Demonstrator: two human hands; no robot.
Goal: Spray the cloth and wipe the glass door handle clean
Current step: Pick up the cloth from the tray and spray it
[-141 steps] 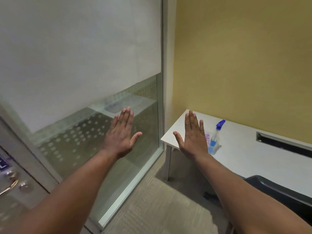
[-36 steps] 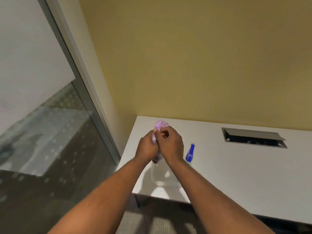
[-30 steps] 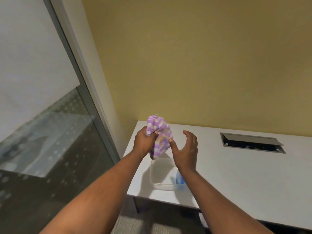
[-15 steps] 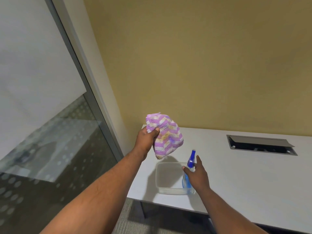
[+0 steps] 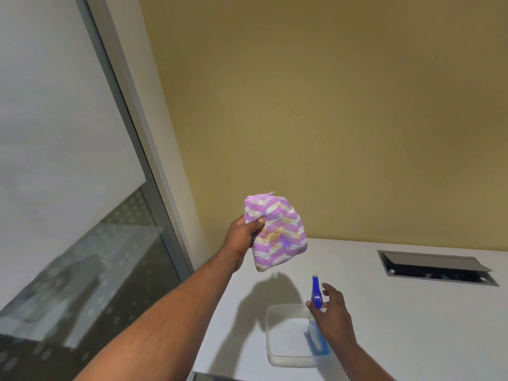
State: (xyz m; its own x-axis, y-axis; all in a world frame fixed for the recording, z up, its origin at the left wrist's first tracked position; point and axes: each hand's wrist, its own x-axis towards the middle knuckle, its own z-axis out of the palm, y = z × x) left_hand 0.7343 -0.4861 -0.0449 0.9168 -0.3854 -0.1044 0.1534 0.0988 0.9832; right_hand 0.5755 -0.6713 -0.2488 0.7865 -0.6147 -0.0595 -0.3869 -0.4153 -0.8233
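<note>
While the left hand (image 5: 242, 237) holds the cloth (image 5: 277, 229) up above the table (image 5: 412, 312), its fingers (image 5: 257, 222) are clamped on the cloth's upper left edge, thumb in front, so the purple, white and yellow zigzag fabric hangs bunched to the right of the fist. The left forearm rises from the lower left, wrist bent slightly back. The right hand (image 5: 334, 316) is lower, at the spray bottle (image 5: 316, 320), its fingers partly curled about the neck just under the blue nozzle; whether they grip it firmly or merely touch it cannot be told. The bottle stands upright at the right end of a clear plastic tub (image 5: 286, 336) near the table's front edge. The table is white, with a grey cable hatch (image 5: 434, 266) set into it at the right. Behind stands a yellow wall (image 5: 330, 105); at the left a glass partition (image 5: 68, 188), frosted above and dotted below. The door handle is out of sight.
</note>
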